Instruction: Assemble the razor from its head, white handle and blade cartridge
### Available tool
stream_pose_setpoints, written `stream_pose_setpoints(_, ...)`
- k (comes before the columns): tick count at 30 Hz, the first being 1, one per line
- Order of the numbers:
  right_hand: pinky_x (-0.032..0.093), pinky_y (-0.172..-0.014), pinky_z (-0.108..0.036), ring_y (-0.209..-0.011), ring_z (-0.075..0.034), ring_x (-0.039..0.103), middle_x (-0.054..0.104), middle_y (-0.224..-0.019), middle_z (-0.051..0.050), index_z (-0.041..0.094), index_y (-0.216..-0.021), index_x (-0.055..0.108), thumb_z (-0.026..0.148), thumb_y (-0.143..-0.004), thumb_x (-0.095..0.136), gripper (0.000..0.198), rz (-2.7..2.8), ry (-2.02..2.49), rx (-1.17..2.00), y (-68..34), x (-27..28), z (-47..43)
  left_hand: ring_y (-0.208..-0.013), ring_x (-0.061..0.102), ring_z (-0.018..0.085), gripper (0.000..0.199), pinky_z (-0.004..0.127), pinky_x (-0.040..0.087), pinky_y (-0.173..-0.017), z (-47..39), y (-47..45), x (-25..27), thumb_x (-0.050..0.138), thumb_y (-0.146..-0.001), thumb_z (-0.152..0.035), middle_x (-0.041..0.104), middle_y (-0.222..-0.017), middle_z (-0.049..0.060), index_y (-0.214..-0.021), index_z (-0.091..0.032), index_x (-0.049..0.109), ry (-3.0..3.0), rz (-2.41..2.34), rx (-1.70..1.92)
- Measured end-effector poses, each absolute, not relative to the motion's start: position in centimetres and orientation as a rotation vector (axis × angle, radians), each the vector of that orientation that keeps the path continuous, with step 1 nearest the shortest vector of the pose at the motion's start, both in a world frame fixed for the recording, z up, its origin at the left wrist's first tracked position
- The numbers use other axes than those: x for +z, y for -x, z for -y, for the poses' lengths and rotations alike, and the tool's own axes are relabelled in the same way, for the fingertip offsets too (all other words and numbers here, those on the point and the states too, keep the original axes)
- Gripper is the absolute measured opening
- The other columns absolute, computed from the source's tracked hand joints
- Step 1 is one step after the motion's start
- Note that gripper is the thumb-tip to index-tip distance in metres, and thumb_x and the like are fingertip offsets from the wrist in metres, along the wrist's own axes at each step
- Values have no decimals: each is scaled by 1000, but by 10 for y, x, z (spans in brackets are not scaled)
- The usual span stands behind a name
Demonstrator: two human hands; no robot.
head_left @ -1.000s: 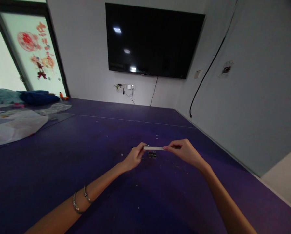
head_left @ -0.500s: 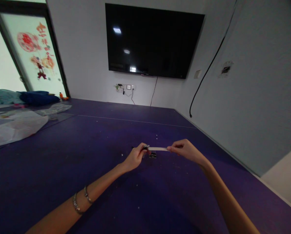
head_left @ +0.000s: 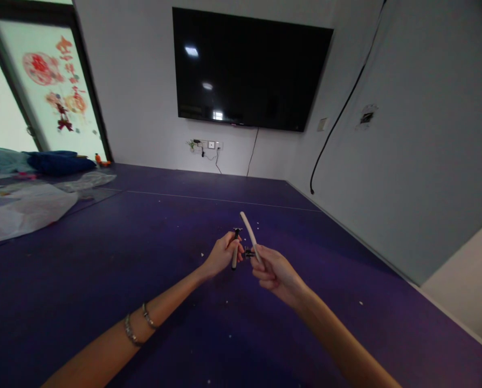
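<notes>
Just left of centre, my left hand is closed around a slim dark T-shaped tool. A small metallic cross-piece tops it, and its lower end points down; its exact kind is unclear. Close by on the right, my right hand pinches a slightly curved white strip near its lower end. The strip stands tilted, its free end up and to the left. Between the hands, a small black-and-metal piece shows, partly hidden by the right fingers. Whether it touches them I cannot tell.
Small white scraps lie scattered on the purple floor. Clear plastic sheeting and blue cloth lie at the left. A black cable hangs along the right wall. A television is mounted ahead.
The white strip, earlier level between both hands, has come away from the left hand and swung upright in the right. My right hand moved left and lower; the left hand's tool now stands upright.
</notes>
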State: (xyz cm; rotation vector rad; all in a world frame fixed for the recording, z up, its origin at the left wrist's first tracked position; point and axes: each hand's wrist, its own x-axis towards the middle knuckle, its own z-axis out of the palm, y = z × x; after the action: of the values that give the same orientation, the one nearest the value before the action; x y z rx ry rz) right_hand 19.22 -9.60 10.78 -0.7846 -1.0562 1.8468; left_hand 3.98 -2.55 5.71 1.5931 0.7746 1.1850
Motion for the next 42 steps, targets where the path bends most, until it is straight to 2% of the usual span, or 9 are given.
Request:
stream_pose_setpoints(8, 3, -35, -16, -38, -1, 12, 26, -48, 11, 17, -84, 51, 46, -68, 65, 37, 817, 826, 1832, -162, 78, 129, -46, 51, 8, 12, 20, 40, -46, 35, -41, 63, 40, -82, -25, 54, -57, -2, -76, -16, 46, -1716, -891, 1202)
stream_pose_setpoints(15, 2, -36, -16, -39, -1, 11, 26, -48, 11, 17, -79, 49, 43, -67, 67, 34, 779, 770, 1795, -155, 82, 128, -45, 50, 7, 11, 19, 36, -44, 40, -42, 68, 40, -81, -22, 56, -59, -1, -73, -16, 45, -1737, -924, 1219)
stream_pose_setpoints(20, 3, -36, -16, -39, -1, 12, 26, -48, 11, 18, -80, 48, 45, -67, 66, 34, 749, 814, 1790, -152, 79, 135, -43, 48, 7, 12, 18, 36, -43, 38, -40, 67, 41, -82, -25, 53, -54, -3, -76, -16, 46, -1731, -913, 1215)
stream_pose_setpoints(25, 2, -36, -16, -39, -1, 10, 24, -47, 12, 18, -78, 47, 42, -68, 67, 33, 750, 767, 1786, -156, 89, 131, -42, 49, 8, 16, 19, 36, -42, 39, -41, 68, 42, -82, -26, 53, -55, -2, -70, -16, 46, -1752, -933, 1192)
stream_pose_setpoints(42, 2, -36, -16, -38, -1, 12, 25, -47, 12, 19, -80, 48, 49, -66, 66, 38, 701, 833, 1783, -146, 74, 138, -42, 50, 8, 13, 19, 37, -42, 37, -41, 63, 39, -83, -26, 54, -57, -3, -78, -16, 45, -1674, -920, 1190)
